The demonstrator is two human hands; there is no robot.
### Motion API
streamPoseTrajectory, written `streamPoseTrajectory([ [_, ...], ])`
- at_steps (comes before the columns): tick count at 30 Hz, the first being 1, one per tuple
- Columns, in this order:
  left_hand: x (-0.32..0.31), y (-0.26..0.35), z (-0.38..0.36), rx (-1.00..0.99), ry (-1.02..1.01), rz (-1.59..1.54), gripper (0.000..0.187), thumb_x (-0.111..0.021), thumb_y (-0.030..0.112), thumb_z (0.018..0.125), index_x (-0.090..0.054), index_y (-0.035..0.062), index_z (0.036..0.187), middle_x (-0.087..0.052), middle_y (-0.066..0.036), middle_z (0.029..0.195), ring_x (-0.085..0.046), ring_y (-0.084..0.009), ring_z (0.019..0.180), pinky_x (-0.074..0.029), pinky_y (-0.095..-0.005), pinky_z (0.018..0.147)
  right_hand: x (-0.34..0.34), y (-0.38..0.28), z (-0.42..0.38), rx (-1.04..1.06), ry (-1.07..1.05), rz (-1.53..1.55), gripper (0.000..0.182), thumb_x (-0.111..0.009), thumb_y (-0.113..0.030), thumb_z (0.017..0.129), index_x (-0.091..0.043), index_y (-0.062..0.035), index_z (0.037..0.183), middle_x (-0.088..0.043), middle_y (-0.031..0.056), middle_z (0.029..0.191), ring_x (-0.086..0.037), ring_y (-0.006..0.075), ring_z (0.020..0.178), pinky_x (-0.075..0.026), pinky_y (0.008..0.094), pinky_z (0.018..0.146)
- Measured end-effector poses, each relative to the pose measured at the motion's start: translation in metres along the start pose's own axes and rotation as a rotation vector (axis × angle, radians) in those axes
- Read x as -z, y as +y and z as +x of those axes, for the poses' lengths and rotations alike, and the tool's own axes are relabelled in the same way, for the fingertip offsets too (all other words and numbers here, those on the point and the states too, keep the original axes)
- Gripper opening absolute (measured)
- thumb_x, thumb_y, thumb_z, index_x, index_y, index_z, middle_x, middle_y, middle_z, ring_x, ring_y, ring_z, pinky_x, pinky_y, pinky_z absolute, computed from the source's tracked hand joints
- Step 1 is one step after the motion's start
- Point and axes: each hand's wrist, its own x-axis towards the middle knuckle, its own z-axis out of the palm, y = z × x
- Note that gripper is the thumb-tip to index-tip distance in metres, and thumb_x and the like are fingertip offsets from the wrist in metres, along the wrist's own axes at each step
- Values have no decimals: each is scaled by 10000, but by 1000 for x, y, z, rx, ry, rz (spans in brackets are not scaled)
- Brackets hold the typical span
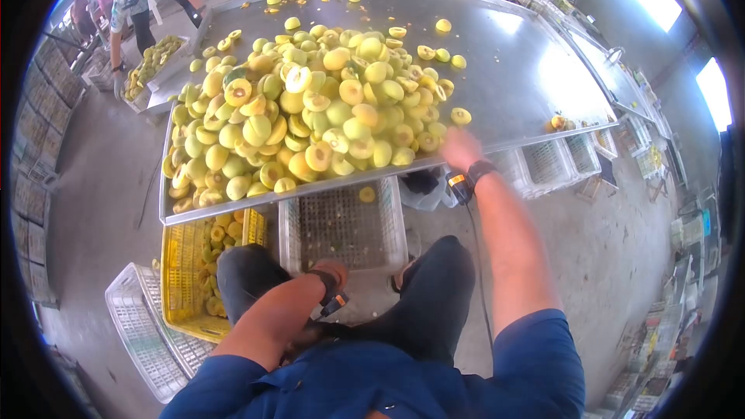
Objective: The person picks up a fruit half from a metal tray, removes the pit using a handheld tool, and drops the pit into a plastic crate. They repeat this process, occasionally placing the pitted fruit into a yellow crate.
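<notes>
A large heap of yellow-green stone fruit point(310, 109), many pieces halved and some with pits showing, lies on a metal table point(497, 70). My right hand point(462, 149) is at the table's near edge, just right of the heap. It is blurred but looks curled closed, and what it may hold is hidden. Low between my knees, my left hand point(332, 269) is over the near side of a white crate point(396, 221). Its fingers are mostly hidden. One fruit piece point(367, 194) shows inside that crate, under the table edge.
A yellow crate point(174, 279) with fruit pieces stands left of my legs, beside white crates point(140, 326). More white crates point(547, 163) stand under the table at right. A cable point(479, 264) hangs from my right wrist. At the far left, a person point(147, 0) bends over a fruit-filled crate.
</notes>
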Motion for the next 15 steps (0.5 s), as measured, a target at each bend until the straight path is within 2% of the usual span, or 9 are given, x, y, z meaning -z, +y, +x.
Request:
streamPoseTrajectory([
  [2, 6, -4, 11, 16, 33, -35, 270, -748, 225, 880, -856, 88, 1085, -803, -143, 1169, -778, -320, 1080, -613, -486, 887, -4, 3, 11, -35, -77, 1, 412, -713, -306, 921, -699, -34, 1230, -741, 253, 1241, -702, 420, 1201, -536, 526, 1041],
  [3, 23, 2, 2, 22, 46, -59, 291, -711, 237, 926, -849, 72, 1123, -795, -148, 1209, -772, -327, 1101, -600, -508, 907, -3, 8, 14, -55, -64, 27, 394, -718, -299, 916, -709, -31, 1205, -741, 254, 1235, -705, 422, 1187, -544, 528, 1021],
  [4, 64, 10, -22, -87, -25, 55, 406, -733, 331, 935, -811, 49, 1217, -786, -167, 1237, -770, -347, 1091, -589, -523, 927, 0, 14, 17, -72, -51, 52, 377, -722, -293, 912, -718, -28, 1180, -740, 256, 1229, -708, 423, 1173, -552, 529, 1002],
  [5, 90, 19, -48, -92, 243, -166, 434, -729, 368, 956, -796, 31, 1222, -791, -169, 1198, -770, -344, 1067, -592, -515, 912, 1, 19, 16, -92, -46, 79, 360, -727, -286, 907, -728, -25, 1155, -739, 258, 1224, -712, 425, 1159, -560, 530, 982],
  [7, 123, 25, -85, -191, 653, -672, 502, -698, 435, 1010, -745, 5, 1266, -791, -158, 1118, -769, -322, 1025, -602, -481, 875, 8, 23, -1, -42, 127, 284, 330, -735, -270, 899, -742, -23, 1117, -742, 251, 1191, -718, 428, 1110, -571, 521, 942],
  [9, 161, 29, -121, -310, 709, -1447, 525, -669, 445, 1058, -679, -4, 1331, -776, -133, 1091, -767, -287, 1000, -610, -419, 843, 25, -2, -39, 76, 238, 434, 329, -750, -274, 897, -746, -23, 1108, -744, 238, 1146, -723, 424, 1058, -576, 504, 910],
  [10, 181, 31, -141, -313, 578, -1924, 514, -667, 426, 1073, -649, -4, 1356, -765, -122, 1107, -765, -271, 994, -612, -384, 834, 33, -38, -72, 160, 258, 482, 343, -760, -286, 898, -744, -23, 1117, -745, 228, 1117, -724, 418, 1032, -576, 492, 898],
  [12, 192, 32, -169, -361, 801, -1674, 461, -694, 319, 1039, -649, -3, 1366, -763, -138, 1138, -758, -272, 1032, -604, -400, 884, 48, -105, -127, 387, 92, 597, 363, -760, -328, 948, -718, -24, 1142, -742, 216, 1080, -729, 375, 1020, -572, 461, 877],
  [15, 197, 28, -202, -419, 1103, -1273, 433, -735, 160, 989, -649, -1, 1381, -759, -163, 1185, -747, -272, 1090, -591, -424, 958, 50, -123, -125, 306, -86, 628, 337, -712, -350, 1007, -716, -34, 1123, -741, 216, 1074, -730, 373, 1008, -568, 463, 876],
])
